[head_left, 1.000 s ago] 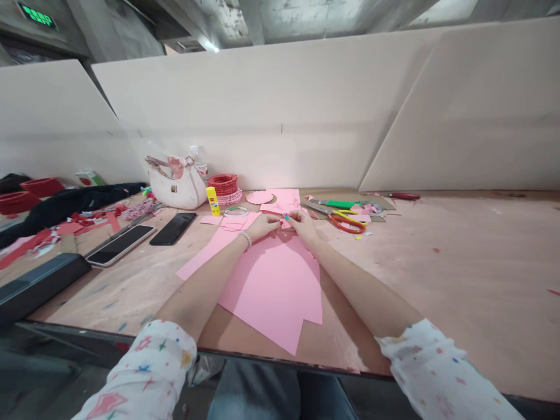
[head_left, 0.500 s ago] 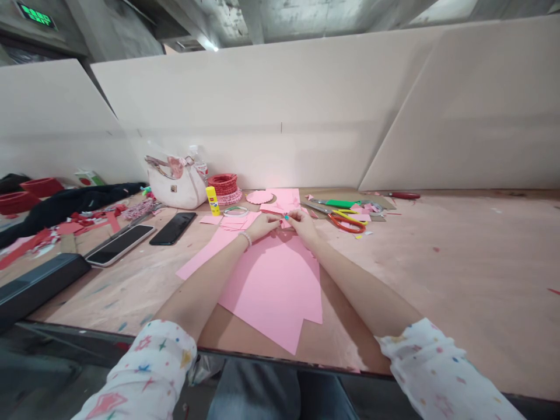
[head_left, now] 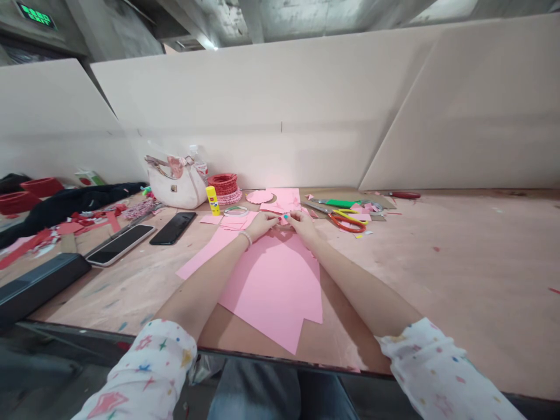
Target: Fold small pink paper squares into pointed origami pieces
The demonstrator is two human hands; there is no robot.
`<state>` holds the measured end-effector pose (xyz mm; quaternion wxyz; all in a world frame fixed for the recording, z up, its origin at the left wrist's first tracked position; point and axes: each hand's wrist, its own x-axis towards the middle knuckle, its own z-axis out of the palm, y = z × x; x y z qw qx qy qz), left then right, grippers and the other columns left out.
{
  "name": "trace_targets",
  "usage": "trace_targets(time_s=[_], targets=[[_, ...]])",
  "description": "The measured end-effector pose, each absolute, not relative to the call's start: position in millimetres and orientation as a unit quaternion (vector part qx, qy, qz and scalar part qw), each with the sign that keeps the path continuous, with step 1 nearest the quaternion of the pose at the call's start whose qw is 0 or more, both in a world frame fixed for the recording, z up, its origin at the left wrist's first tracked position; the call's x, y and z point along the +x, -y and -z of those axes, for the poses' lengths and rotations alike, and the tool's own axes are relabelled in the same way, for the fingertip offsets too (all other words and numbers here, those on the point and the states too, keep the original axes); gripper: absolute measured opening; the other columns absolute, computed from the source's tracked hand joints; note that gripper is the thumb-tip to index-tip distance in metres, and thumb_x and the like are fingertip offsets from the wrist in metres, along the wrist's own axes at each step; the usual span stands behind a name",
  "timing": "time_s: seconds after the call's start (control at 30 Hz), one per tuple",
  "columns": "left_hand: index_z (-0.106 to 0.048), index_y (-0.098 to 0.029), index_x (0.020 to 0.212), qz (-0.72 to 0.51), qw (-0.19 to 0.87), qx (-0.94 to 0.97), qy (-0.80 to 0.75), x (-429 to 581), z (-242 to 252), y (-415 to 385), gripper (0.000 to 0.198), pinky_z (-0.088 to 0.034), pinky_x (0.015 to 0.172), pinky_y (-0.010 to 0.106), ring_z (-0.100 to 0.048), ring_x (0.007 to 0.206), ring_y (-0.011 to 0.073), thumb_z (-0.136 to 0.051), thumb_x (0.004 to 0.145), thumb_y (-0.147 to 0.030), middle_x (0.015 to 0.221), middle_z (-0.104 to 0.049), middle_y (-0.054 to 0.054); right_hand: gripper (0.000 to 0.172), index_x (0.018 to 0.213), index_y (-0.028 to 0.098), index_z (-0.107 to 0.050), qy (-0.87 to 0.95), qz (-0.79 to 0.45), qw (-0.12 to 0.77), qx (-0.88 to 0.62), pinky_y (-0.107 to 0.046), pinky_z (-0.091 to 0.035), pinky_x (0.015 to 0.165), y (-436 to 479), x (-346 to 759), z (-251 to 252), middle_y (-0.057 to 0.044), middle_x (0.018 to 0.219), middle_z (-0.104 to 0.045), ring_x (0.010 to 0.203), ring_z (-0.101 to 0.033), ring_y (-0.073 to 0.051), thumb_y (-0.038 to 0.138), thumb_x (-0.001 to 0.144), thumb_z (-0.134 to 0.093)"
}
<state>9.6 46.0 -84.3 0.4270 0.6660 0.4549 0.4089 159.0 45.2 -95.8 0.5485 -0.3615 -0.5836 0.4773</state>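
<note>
My left hand (head_left: 263, 224) and my right hand (head_left: 303, 224) meet fingertip to fingertip above the far end of a large pink paper sheet (head_left: 275, 286). Both are closed in a pinch on a small piece of pink paper (head_left: 282, 221), mostly covered by the fingers. The large sheet lies flat between my forearms, with a notch cut from its near right corner. Behind the hands rest more pink paper pieces (head_left: 286, 197) and a scalloped pink circle (head_left: 259, 197). A roll of tape (head_left: 235, 211) lies left of them.
Orange-handled scissors (head_left: 346, 224), a green-handled cutter (head_left: 341, 204) and paper scraps lie right of my hands. To the left are a yellow glue stick (head_left: 212, 200), red cord coils (head_left: 224, 184), a white handbag (head_left: 175, 184) and two phones (head_left: 172, 228). White panels (head_left: 280, 105) stand behind.
My fingertips have shifted very slightly around the small pink paper. Everything else on the table stays in place.
</note>
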Motion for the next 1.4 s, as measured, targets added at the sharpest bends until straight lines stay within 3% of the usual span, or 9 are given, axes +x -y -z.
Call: trace_targets(time_s=[0.4, 1.4], targets=[[-0.062, -0.01, 0.076, -0.41, 0.453, 0.656, -0.442, 10.7, 83.9, -44.1, 0.025, -0.04, 0.04, 0.014, -0.047, 0.044, 0.0044, -0.057, 0.073, -0.034, 0.057, -0.056, 0.001, 0.028, 0.063, 0.019, -0.051, 0.582, -0.466, 0.553, -0.372, -0.03, -0.049, 0.061, -46.5, 158.9, 96.2, 0.003, 0.058, -0.049, 0.06, -0.056, -0.015, 0.043, 0.06, -0.063], [-0.061, -0.01, 0.072, -0.424, 0.417, 0.657, -0.463, 13.0, 84.3, -44.1, 0.017, -0.038, 0.037, 0.015, -0.046, 0.04, 0.0049, -0.054, 0.072, -0.026, 0.053, -0.056, -0.001, 0.027, 0.067, 0.021, -0.048, 0.576, -0.465, 0.562, -0.369, -0.034, -0.052, 0.06, -40.0, 156.1, 92.2, 0.001, 0.063, -0.052, 0.061, -0.061, -0.018, 0.045, 0.066, -0.058]])
